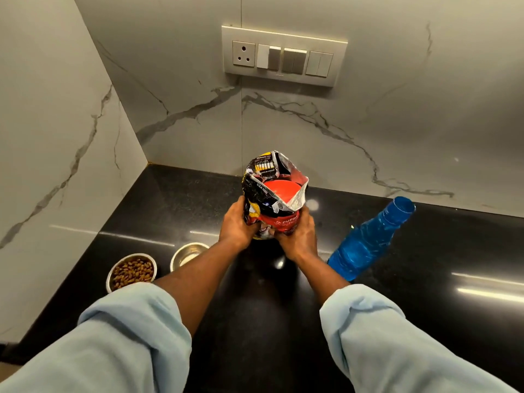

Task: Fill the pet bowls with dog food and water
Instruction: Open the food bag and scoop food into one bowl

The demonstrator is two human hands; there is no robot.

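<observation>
Kibble was in; I judged water came next.
The left bowl (131, 272) held kibble, and the second bowl (188, 255) looked empty, though a forearm hid part. My left hand (236, 222) and right hand (297, 236) curled round the dog food bag (272, 199), upright on the counter (439, 251). The blue bottle (368, 239) stood right, past the bag, needing a freed hand.

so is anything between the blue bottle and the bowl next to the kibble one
Yes. The bottle stands on the right, the steel bowl on the left. Between them is the food bag, gripped by the left hand and right hand, and the left forearm covers part of the bowl.
</observation>
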